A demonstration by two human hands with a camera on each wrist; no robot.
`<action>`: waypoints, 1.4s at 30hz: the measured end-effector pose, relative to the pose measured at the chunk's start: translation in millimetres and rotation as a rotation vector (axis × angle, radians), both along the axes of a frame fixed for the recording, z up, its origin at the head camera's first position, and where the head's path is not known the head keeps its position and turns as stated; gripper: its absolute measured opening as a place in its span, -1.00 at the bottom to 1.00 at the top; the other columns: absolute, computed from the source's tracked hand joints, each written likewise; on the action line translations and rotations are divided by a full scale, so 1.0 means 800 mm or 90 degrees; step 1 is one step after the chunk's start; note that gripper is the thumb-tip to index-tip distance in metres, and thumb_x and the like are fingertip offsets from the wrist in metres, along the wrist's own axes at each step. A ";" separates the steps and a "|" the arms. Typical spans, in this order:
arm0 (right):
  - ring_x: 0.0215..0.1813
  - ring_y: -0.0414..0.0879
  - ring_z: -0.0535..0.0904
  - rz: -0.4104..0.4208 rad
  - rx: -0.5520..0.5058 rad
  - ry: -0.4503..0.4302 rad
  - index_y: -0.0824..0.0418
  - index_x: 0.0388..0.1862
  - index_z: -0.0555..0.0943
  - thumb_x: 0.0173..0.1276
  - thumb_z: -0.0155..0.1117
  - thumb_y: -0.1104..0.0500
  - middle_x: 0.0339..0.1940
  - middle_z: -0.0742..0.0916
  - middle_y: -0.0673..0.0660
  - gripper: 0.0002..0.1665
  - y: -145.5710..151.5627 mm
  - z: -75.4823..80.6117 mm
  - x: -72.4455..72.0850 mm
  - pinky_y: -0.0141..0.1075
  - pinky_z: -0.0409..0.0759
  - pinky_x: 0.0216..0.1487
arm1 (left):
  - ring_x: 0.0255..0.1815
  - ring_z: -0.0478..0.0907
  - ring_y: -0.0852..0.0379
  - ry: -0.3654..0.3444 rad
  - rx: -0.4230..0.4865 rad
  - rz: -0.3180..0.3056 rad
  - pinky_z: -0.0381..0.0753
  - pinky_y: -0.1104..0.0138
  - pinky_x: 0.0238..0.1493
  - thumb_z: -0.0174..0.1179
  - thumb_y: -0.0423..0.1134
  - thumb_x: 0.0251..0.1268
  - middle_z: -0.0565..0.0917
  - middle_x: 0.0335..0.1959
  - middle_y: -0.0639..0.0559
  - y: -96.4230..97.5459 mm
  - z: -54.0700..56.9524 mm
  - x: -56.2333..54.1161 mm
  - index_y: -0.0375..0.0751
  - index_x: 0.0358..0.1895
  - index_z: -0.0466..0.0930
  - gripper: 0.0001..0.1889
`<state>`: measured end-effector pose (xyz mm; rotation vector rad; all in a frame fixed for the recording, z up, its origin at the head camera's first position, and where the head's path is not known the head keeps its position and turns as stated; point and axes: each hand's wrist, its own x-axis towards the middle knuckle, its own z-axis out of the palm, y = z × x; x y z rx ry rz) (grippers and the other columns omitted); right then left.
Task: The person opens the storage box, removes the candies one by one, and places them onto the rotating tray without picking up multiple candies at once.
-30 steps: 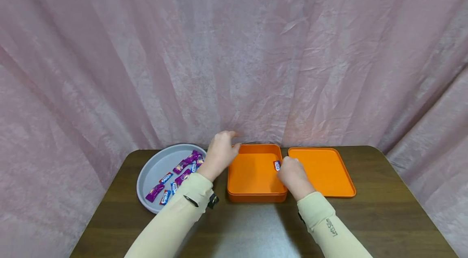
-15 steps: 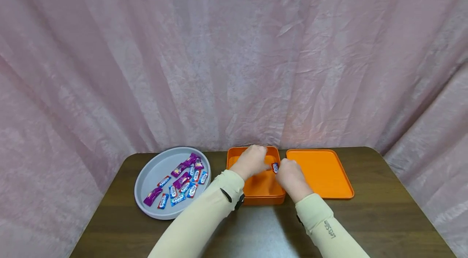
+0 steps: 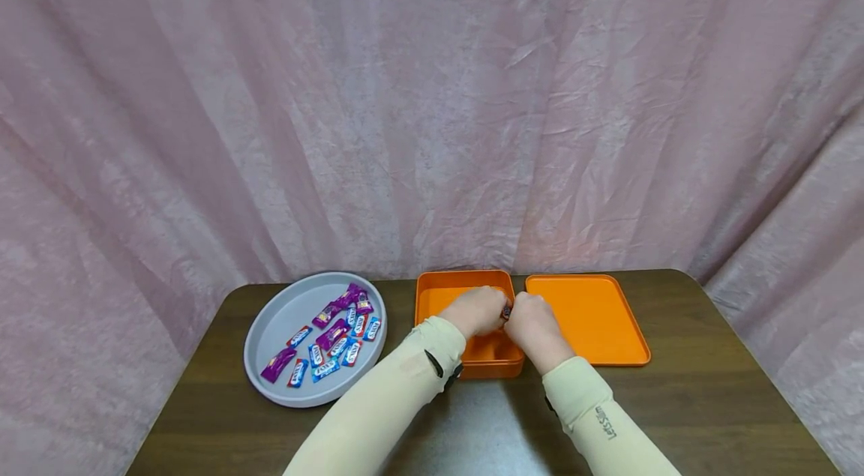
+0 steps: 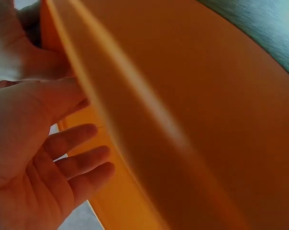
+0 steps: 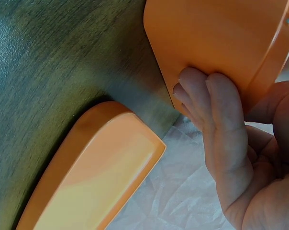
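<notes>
A small wrapped candy (image 3: 506, 312) shows between both hands in the head view, at the right wall of an orange box (image 3: 489, 370). My right hand (image 3: 536, 327) pinches it near that rim; in the right wrist view my other right fingers (image 5: 224, 110) lie beside the box's outer wall. From the other side my left hand (image 3: 478, 309) reaches over the box and has finger and thumb at the candy. In the left wrist view its remaining fingers (image 4: 84, 160) are loosely bent, and the rim hides the fingertips at the candy.
At the left stands a round grey tray (image 3: 280, 318) with several purple-wrapped candies (image 3: 278, 364) and several blue, white and red ones (image 3: 326, 369). A flat orange lid (image 3: 589, 320) lies right of the box. A pink curtain (image 3: 432, 101) hangs behind the wooden table (image 3: 702, 386).
My left hand has swung right, from the box's left rim across to the candy, and its fingers have closed in there. The right hand has stayed at the box's right rim.
</notes>
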<state>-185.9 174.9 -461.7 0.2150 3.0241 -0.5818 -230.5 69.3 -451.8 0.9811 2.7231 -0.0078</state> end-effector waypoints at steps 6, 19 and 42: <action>-0.60 -0.03 0.48 -0.002 -0.007 -0.013 0.36 -0.45 0.52 0.09 0.26 0.25 -0.60 0.56 0.16 -0.83 0.001 0.002 0.000 -0.29 0.43 -0.64 | -0.44 0.46 0.20 -0.008 -0.029 0.004 0.51 0.38 -0.33 0.12 -0.14 0.30 0.56 -0.43 0.14 -0.004 -0.004 0.006 0.06 -0.40 0.57 -0.89; -0.57 -0.02 0.48 0.005 0.007 -0.034 0.41 -0.32 0.54 0.09 0.28 0.24 -0.55 0.59 0.18 -0.75 0.000 0.004 0.001 -0.29 0.45 -0.61 | -0.46 0.47 0.21 0.038 -0.070 0.028 0.51 0.35 -0.47 0.14 -0.24 0.26 0.62 -0.37 0.13 -0.001 -0.001 0.012 0.01 -0.39 0.58 -0.91; -0.58 -0.03 0.48 -0.006 0.000 -0.058 0.44 -0.21 0.53 0.14 0.30 0.20 -0.53 0.57 0.18 -0.66 -0.002 0.003 -0.002 -0.32 0.42 -0.65 | -0.29 0.56 0.15 0.133 -0.058 -0.018 0.56 0.36 -0.23 0.04 -0.31 0.34 0.64 -0.31 0.07 -0.021 -0.008 0.004 -0.06 -0.30 0.59 -0.87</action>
